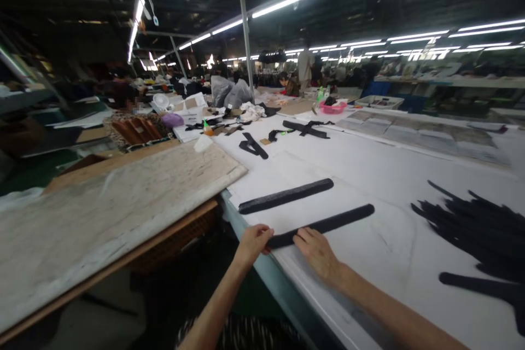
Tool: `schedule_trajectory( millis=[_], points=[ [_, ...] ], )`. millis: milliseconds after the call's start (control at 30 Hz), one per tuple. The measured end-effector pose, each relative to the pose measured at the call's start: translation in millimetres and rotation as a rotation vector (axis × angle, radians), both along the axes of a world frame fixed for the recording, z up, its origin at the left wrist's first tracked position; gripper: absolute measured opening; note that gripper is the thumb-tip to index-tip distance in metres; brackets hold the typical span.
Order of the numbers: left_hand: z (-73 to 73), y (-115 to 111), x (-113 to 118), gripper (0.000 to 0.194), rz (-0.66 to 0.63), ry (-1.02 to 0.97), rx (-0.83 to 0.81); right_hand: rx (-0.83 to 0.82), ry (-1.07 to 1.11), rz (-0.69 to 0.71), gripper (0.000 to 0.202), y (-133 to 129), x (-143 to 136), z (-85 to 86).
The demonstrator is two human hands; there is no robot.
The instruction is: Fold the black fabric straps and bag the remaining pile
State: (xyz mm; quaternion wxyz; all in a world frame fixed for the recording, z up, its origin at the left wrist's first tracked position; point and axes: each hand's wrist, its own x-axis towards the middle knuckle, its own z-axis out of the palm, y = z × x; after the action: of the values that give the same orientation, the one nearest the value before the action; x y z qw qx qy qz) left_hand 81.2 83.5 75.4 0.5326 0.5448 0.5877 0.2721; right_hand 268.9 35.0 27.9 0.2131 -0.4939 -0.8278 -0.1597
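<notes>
In the head view, my left hand [255,239] pinches the near end of a long black round-ended strip [344,220], thumb and fingertips drawn together by the edge of the white-covered table [377,268]. My right hand [318,254] is partly closed, its bent fingertips on the same strip a little further along; whether it grips or only presses I can't tell. The strip lies slantwise on the white surface, its far end pointing away to my right. Just beyond it a second black strip [287,196] lies nearly parallel. Well over to my right is a heap of black strips [476,229]. Further back I see a green-capped bottle [208,128] with orange contents and a pink basket [333,108]; any lettering on them is too small to read. A bright green patch marks one black scrap [274,134], too small to tell if it's a label.
</notes>
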Motion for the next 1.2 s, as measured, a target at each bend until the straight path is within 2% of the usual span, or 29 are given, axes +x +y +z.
schedule_trajectory(
  millis=[33, 133, 200, 267, 333, 433, 533, 667, 967, 1200],
  points=[
    [-0.3, 0.1, -0.3, 0.009, -0.003, 0.02, 0.009, -0.032, -0.014, 0.005, 0.017, -1.8, 1.0, 1.4],
    [-3.0, 0.5, -4.5, 0.019, 0.038, 0.018, 0.031, -0.085, -0.015, 0.019, 0.019, -6.3, 2.3, 4.9],
    [-4.5, -0.6, -8.4, 0.022, 0.057, -0.005, 0.047, -0.08, 0.03, 0.007, 0.023, -7.7, 1.0, 8.8],
    [-5.7, -2.6, -10.8, 0.022, 0.022, 0.001, 0.097, -0.064, 0.086, -0.007, 0.025, -6.0, -2.4, 14.6],
    [-7.1, -5.1, -10.5, 0.025, -0.04, 0.068, 0.203, -0.086, 0.118, -0.008, 0.024, -0.6, -7.6, 21.3],
    [-10.9, -8.2, -6.1, 0.034, -0.074, 0.264, 0.34, -0.215, 0.088, 0.011, 0.017, 12.2, -16.1, 29.1],
    [-15.6, -10.3, -2.2, 0.038, -0.067, 0.424, 0.378, -0.349, 0.001, 0.019, 0.011, 24.5, -20.7, 30.8],
    [-19.0, -13.4, -2.7, 0.032, -0.072, 0.483, 0.437, -0.421, -0.006, 0.012, 0.013, 32.6, -19.1, 25.3],
    [-20.7, -18.7, -10.2, 0.025, -0.232, 0.659, 0.651, -0.122, 0.05, 0.165, 0.017, 32.1, -10.4, 9.0],
    [-27.2, -18.7, -16.8, 0.025, -0.385, 0.792, 0.844, -0.04, -0.06, 0.292, 0.019, 30.4, -2.3, 9.1]
  ],
)
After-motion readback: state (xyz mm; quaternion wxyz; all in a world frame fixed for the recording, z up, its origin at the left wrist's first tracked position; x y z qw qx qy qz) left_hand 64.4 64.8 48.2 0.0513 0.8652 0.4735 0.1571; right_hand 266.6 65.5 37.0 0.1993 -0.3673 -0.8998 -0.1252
